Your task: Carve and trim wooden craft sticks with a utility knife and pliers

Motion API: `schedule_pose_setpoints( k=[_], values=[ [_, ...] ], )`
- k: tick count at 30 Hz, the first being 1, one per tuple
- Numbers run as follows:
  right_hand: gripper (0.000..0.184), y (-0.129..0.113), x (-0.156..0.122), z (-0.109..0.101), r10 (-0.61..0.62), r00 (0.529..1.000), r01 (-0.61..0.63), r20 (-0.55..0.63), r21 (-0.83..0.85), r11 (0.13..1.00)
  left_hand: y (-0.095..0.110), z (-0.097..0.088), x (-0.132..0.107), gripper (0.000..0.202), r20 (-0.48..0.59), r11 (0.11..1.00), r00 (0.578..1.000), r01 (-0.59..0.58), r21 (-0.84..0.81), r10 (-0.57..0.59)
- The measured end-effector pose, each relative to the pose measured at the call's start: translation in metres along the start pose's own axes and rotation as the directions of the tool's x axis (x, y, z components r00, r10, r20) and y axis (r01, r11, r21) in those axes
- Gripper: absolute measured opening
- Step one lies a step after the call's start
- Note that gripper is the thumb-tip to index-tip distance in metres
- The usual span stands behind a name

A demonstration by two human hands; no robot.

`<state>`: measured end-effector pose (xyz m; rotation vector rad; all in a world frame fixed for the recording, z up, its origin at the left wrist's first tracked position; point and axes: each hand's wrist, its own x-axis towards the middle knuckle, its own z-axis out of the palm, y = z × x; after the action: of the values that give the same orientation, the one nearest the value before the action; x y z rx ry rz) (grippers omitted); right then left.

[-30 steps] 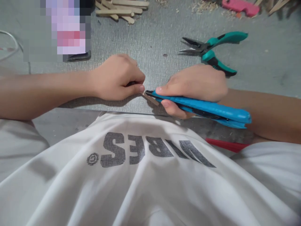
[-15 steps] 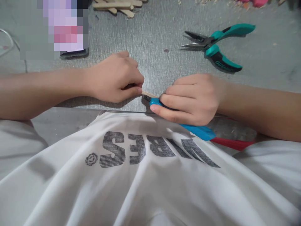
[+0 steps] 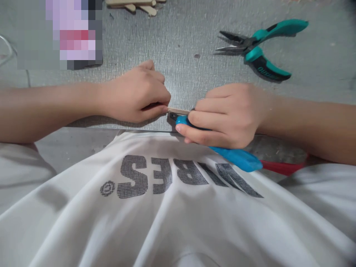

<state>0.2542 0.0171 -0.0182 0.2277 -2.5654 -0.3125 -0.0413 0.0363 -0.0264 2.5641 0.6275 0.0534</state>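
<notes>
While clasping the long blue plastic cutter (image 3: 236, 157) in the right hand (image 3: 226, 116), pinching with the left hand (image 3: 139, 96) the thin pale wooden stick (image 3: 179, 111), near the edge of the grey table (image 3: 186, 81). Probably light, stiff, easily splintered; best held by one end. Beyond: teal-handled metal pliers (image 3: 251, 44).

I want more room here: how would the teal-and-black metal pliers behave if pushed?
The teal-and-black metal pliers would probably feel heavy for their size, given the metal jaws. Lying flat with spread handles, they seem unlikely to roll. Being open, they might hinge if one handle is pushed.
</notes>
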Motion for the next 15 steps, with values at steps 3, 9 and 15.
schedule_pose_setpoints(
  k=[3,9,15],
  values=[
    [0.032,-0.0016,-0.0001,0.0057,-0.027,0.998,0.028,-0.058,0.018,0.999,-0.0028,0.0015,0.0011,0.06,-0.004,0.999,0.999,-0.037,0.021,0.038],
    [0.027,0.0004,0.0022,0.0089,-0.135,0.991,0.134,-0.016,-0.051,0.99,-0.0078,0.0003,0.0039,0.057,0.024,0.994,0.995,-0.101,0.041,0.1],
    [0.053,-0.0008,0.0016,0.0049,0.053,0.997,-0.06,0.049,0.162,0.985,-0.0102,-0.0031,0.0059,0.064,0.098,0.994,0.99,-0.1,0.034,0.096]
  ],
)
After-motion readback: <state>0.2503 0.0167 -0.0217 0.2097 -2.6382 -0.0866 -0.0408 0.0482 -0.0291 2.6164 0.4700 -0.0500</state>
